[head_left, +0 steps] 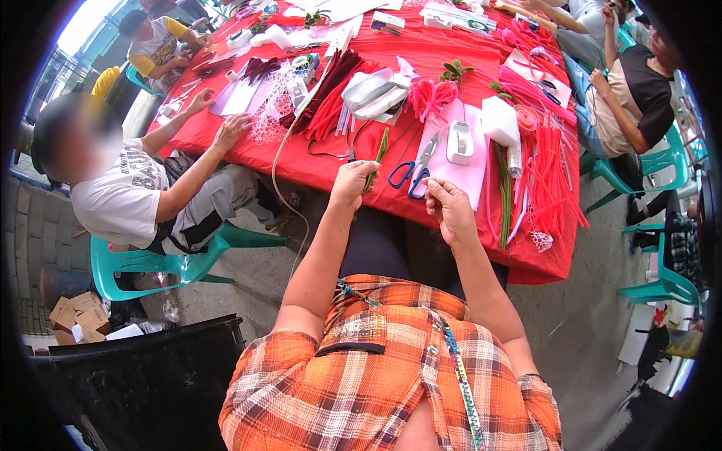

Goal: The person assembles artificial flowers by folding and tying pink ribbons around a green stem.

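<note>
My left hand [355, 185] is closed around a green pipe cleaner piece [383, 144], whose upper end sticks up past the fingers. To its right, my right hand [451, 212] is raised at the table's near edge with thumb and finger pinched together; whatever is between them is too small to make out. Scissors with blue handles [418, 172] lie just beyond the right hand on a pink sheet [460, 124]. On that same sheet stands a white tape dispenser [460, 143]. Green pipe cleaners [505, 203] and a bundle of red ones [550, 180] lie farther right.
A red cloth [301, 171] covers the table. Beyond my hands are a pink flower [432, 98], a large white dispenser [376, 94] and dark red bundles [331, 86]. At left a person [124, 180] sits on a green chair [150, 267]; others sit around. A cord [280, 154] hangs over the edge.
</note>
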The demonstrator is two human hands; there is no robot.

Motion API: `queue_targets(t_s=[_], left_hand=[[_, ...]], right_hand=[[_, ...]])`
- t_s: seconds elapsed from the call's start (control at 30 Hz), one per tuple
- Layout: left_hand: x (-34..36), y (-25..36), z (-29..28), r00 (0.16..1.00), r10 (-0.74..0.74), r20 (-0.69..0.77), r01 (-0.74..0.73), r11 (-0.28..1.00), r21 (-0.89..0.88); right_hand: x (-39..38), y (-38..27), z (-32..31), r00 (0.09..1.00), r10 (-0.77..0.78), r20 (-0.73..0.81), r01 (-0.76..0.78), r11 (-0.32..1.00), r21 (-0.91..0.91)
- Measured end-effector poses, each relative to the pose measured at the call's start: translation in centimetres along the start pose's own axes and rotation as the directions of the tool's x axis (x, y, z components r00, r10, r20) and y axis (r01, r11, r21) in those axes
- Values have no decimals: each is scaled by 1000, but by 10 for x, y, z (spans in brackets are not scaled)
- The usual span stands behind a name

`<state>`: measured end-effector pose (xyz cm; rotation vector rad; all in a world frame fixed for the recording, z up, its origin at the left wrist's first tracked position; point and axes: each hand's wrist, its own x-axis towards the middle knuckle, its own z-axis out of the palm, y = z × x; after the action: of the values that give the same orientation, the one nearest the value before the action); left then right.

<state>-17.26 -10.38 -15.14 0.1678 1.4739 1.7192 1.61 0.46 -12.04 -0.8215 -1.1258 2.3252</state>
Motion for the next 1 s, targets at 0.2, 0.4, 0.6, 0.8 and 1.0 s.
queue_targets(t_s=[0.2, 0.4, 0.6, 0.8, 1.0], left_hand=[[17, 10, 4, 864, 501, -48, -236, 488, 840], [22, 45, -6, 771, 637, -17, -183, 246, 952], [25, 56, -47, 858, 457, -235, 35, 404, 914], [37, 52, -68, 676, 646, -356, -120, 572, 811], [61, 63, -59, 667, 687, -287, -164, 511, 844]], right_hand=[[-12, 0, -7, 999, -23, -43, 22, 1000, -22], [-25, -3, -7, 997, -59, -59, 58, 998, -27], [-33, -1, -11, 995, -46, -84, 44, 999, -25], [-36, 5, -5, 998, -50, -47, 48, 998, -41], [-45, 6, 8, 998, -63, -14, 61, 993, -102]])
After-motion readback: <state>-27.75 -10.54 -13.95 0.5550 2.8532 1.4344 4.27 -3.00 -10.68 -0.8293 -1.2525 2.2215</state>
